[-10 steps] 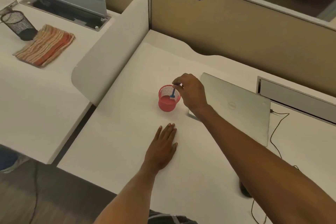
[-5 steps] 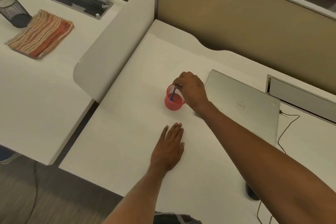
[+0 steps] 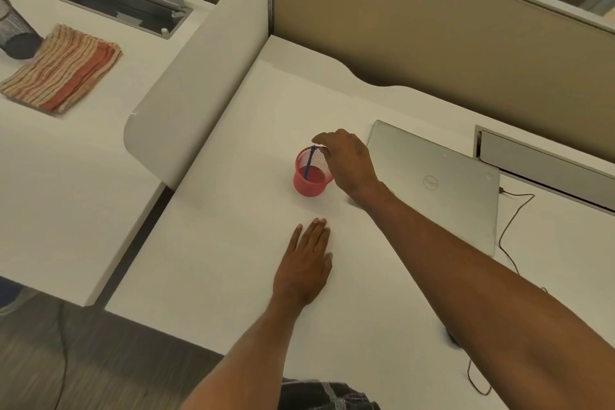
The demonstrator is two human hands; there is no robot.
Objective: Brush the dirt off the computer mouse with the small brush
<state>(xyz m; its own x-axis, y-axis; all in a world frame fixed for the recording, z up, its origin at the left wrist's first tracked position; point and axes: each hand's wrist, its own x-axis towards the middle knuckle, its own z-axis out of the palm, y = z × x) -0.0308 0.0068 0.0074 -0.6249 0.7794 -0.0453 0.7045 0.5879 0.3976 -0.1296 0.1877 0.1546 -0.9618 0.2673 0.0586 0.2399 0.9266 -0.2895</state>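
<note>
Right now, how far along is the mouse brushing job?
Barely started. Nothing looks done yet. In hand: the right hand reaches over the red mesh cup, fingertips at the top of the thin blue-handled brush standing inside. The left hand rests flat on the white desk. Left: lifting the brush, brushing; no mouse clearly shows.

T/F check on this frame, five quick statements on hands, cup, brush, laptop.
1. The left hand lies flat on the desk. True.
2. The laptop is open. False: its lid is shut.
3. The brush stands in the red mesh cup. True.
4. The right hand rests on the laptop. False: it is at the cup's rim, fingers at the top of the brush.
5. The striped cloth lies beside the red cup. False: it lies on the neighbouring desk, next to a black mesh cup.
</note>
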